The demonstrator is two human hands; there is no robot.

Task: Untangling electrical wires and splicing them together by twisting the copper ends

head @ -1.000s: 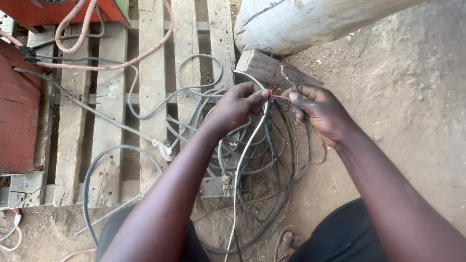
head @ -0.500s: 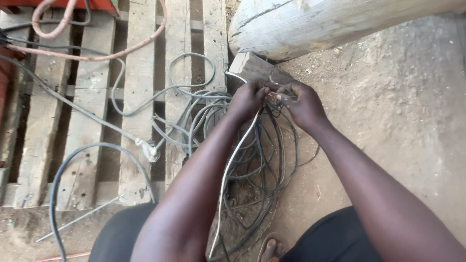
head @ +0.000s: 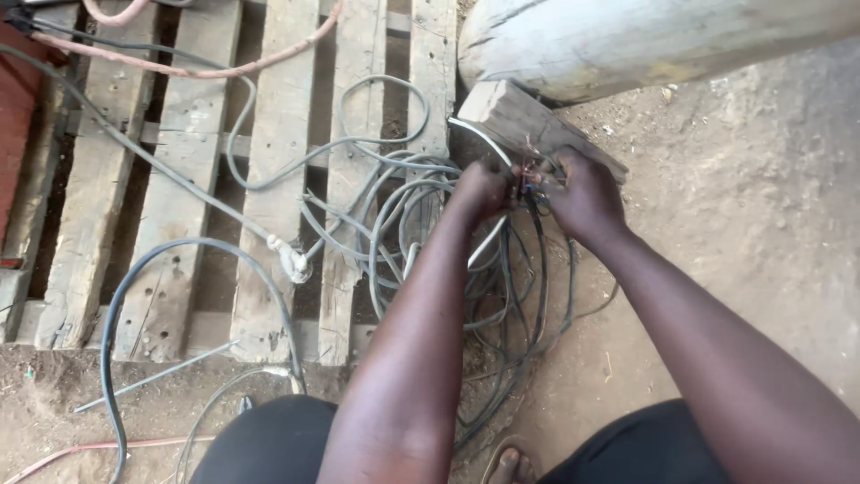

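My left hand point(head: 482, 190) and my right hand point(head: 584, 193) meet over a tangle of grey and black cables point(head: 430, 242). Both pinch the bared wire ends point(head: 530, 177) of a cable, thin reddish strands showing between the fingertips. A white cable point(head: 488, 242) runs down from under my left hand. The cable loops lie on the edge of a wooden pallet point(head: 269, 134) and spill onto the dirt.
A thick pale log point(head: 627, 40) lies at the top right, with a small wooden block point(head: 515, 116) wedged against it. A pink hose point(head: 197, 67) crosses the pallet's top. A red metal box point(head: 18, 116) stands at the far left. Sandalled toes point(head: 509, 466) show at the bottom.
The view has shifted so the pallet slides left and the hands sit nearer the block. Both hands stay closed on the wire ends, fingers working slightly.
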